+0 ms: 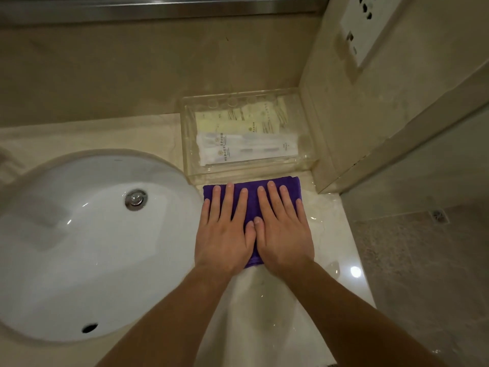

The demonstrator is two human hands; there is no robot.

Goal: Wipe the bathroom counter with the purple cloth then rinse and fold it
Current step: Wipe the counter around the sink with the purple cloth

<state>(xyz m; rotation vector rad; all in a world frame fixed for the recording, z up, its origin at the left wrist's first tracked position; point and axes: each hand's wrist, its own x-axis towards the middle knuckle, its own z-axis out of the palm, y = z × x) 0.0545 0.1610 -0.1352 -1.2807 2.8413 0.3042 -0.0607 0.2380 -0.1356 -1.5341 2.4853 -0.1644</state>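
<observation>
The folded purple cloth (252,197) lies flat on the shiny pale stone counter (267,308), between the white oval sink (79,247) and the counter's right edge, just in front of a clear plastic tray (190,160). The left hand (225,234) and right hand (284,234) press on it side by side, fingers straight, thumbs touching, gripping nothing.

Dim, warm light; I see one bright glare spot on the counter (341,260), edges bowing, everything slightly soft.
</observation>
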